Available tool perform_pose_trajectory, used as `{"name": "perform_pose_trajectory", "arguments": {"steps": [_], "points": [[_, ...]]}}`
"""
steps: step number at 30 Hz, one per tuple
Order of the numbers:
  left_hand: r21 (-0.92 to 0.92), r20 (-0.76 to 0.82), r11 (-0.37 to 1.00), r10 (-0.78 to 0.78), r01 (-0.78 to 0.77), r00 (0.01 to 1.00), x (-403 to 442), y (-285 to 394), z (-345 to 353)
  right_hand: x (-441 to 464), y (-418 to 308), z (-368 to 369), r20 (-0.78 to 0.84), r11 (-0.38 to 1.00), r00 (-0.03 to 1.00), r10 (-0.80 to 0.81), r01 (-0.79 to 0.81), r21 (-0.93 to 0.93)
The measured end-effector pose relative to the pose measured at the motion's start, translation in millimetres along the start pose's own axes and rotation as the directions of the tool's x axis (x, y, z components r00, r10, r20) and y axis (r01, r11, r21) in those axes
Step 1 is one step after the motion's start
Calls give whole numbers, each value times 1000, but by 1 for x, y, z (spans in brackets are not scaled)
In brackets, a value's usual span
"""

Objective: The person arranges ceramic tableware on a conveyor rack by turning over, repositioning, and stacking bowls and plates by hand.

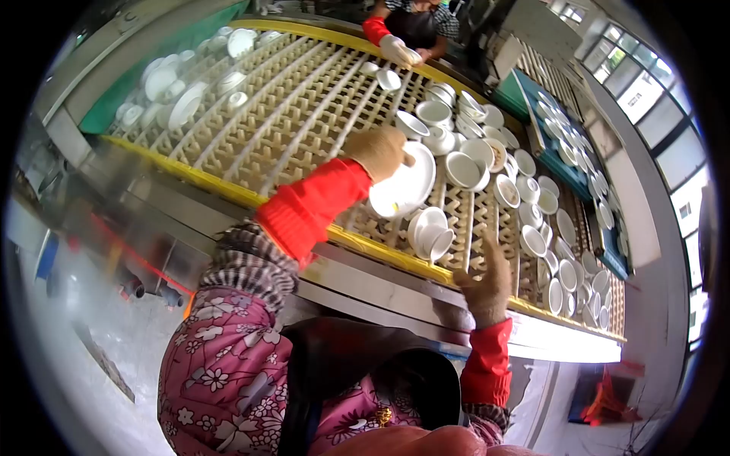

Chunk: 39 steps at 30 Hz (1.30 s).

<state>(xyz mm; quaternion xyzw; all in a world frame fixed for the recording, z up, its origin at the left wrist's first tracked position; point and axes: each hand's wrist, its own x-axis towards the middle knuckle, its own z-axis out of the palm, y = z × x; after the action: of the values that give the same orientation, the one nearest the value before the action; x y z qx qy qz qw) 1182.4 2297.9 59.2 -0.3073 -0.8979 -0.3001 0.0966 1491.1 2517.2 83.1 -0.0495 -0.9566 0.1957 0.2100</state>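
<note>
White plate: tilted, over the near half of the pegged conveyor, just up-left of some nested bowls. Person's gloved left hand pinches its upper rim (a yellowish fleck shows low on the face). Whether the plate touches the pegs, cannot tell. Gloved right hand: fingers spread wide, by the near yellow rail. Opposite side: co-worker's gloved hand, near a small bowl.

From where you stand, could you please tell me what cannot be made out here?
In the head view:
Far side of the white plate in the left hand: hidden by the plate.
Upper part of the co-worker: cut off by top edge.
Some bowls: partly behind others.
</note>
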Motion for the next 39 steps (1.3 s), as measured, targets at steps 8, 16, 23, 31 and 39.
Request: {"name": "perform_pose_trajectory", "arguments": {"steps": [8,16,23,31,39], "points": [[434,-252,814,-302,386,919,-27,-144,-182,67,-27,54,384,918,916,118,-248,309],[483,-292,685,-461,545,838,-79,-191,-184,112,-56,41,489,993,867,-100,58,101],[450,-68,832,393,-323,917,-77,-87,-130,98,-15,65,512,862,842,-170,-124,491],[232,476,937,125,-262,871,-34,-22,-3,90,-59,53,256,911,904,-343,255,323],[-218,710,973,209,-72,673,-25,-18,-30,82,-71,61,461,906,781,-421,347,240]]}}
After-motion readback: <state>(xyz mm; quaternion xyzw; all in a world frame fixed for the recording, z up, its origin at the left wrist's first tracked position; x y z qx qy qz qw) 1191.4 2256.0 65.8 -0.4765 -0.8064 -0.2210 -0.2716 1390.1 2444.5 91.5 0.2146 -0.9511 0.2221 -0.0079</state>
